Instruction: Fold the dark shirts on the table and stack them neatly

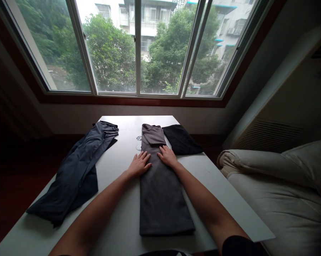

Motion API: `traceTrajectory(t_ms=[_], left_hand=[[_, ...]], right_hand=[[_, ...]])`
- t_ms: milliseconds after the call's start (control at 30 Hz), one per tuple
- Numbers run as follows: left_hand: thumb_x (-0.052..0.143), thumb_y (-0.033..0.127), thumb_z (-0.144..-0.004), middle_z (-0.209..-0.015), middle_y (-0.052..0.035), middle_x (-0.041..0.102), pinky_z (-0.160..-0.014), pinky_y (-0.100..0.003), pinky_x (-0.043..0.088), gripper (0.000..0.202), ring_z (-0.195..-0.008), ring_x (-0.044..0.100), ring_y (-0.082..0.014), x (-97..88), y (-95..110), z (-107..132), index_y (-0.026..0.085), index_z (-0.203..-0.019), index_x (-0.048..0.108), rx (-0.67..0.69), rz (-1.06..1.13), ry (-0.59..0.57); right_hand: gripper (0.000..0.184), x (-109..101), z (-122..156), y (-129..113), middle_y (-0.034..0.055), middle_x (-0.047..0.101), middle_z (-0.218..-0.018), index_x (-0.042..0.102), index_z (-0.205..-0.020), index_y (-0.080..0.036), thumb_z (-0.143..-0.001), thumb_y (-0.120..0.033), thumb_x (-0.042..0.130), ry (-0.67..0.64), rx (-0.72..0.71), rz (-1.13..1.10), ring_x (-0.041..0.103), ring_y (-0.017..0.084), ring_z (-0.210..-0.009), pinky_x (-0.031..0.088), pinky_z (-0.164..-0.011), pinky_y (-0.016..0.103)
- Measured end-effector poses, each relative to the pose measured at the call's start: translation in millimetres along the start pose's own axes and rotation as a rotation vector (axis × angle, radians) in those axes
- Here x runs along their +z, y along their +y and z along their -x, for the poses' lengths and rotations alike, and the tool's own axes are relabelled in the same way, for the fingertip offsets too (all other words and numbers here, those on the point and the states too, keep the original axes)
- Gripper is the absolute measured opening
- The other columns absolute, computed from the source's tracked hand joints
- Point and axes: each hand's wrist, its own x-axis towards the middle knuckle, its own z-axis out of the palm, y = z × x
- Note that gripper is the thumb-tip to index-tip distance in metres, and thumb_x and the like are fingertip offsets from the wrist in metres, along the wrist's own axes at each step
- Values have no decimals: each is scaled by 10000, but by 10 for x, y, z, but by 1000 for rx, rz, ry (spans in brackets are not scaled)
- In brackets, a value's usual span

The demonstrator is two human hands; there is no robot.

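A dark grey garment (163,199) lies folded into a long strip down the middle of the white table (117,199). Its far end is turned over, showing a lighter brownish-grey layer. My left hand (140,163) rests flat on the strip's left edge, fingers spread. On the right edge, just short of the turned-over part, my right hand (167,155) lies with its fingers stretched out. Neither hand grips the cloth. I cannot tell for certain what kind of garment it is.
Dark navy trousers (77,167) lie along the table's left side. A folded black cloth (183,139) sits at the far right, beside the grey strip. Beyond the table is a wide window (137,53). A pale sofa (278,185) stands close on the right.
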Motion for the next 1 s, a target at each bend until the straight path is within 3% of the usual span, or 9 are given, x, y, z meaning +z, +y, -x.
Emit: traceTrajectory(t_ms=[200, 367, 500, 600, 733, 900, 1000], left_hand=[[415, 593, -1027, -1696, -70, 300, -1260, -567, 170, 647, -1578, 209, -319, 8, 12, 6, 297, -1601, 376, -6, 1, 37], [387, 440, -1055, -1658, -76, 377, -1252, -609, 127, 510, -1546, 264, -327, 12, 34, 16, 290, -1536, 463, -117, -35, 142], [444, 394, -1033, -1622, -87, 430, -1238, -597, 185, 468, -1517, 309, -334, -11, -38, 19, 282, -1480, 525, -190, -46, 194], [409, 320, -1038, -1590, -105, 466, -1221, -571, 238, 450, -1493, 352, -328, -44, -133, 15, 265, -1462, 549, -230, -40, 225], [419, 260, -1016, -1525, -109, 533, -1211, -492, 293, 436, -1431, 436, -288, -89, -228, -4, 237, -1421, 579, -257, -29, 258], [453, 247, -989, -1466, -84, 594, -1201, -428, 329, 426, -1385, 485, -251, -108, -264, -27, 236, -1387, 604, -259, -10, 281], [466, 258, -982, -1460, -87, 601, -1196, -439, 341, 430, -1378, 495, -260, -111, -265, -28, 233, -1387, 609, -260, 4, 288]], right_hand=[[505, -55, 26, -74, 102, 383, -1642, 546, -1498, -231, -1045, -445, 485, 91, -225, -1, 276, 261, -1557, 212, -1267, 478], [560, -29, 54, -129, 116, 412, -1623, 499, -1539, -256, -1042, -514, 482, -37, -185, -1, 342, 296, -1526, 268, -1238, 511], [524, -76, 71, -190, 126, 425, -1613, 551, -1497, -244, -1036, -488, 510, 16, -184, 9, 351, 312, -1519, 294, -1229, 512], [538, -105, 96, -293, 115, 382, -1639, 524, -1522, -253, -1040, -491, 508, 10, -307, -31, 335, 305, -1529, 285, -1239, 509], [537, -95, 141, -409, 88, 369, -1650, 498, -1543, -300, -1048, -510, 491, -94, -473, -91, 351, 279, -1524, 279, -1248, 496], [654, -99, 168, -421, 75, 284, -1687, 395, -1602, -315, -1016, -569, 535, -74, -452, -81, 223, 300, -1575, 205, -1266, 545], [672, -94, 166, -395, 76, 335, -1666, 417, -1591, -323, -997, -612, 542, -116, -443, -88, 278, 302, -1556, 217, -1267, 529]])
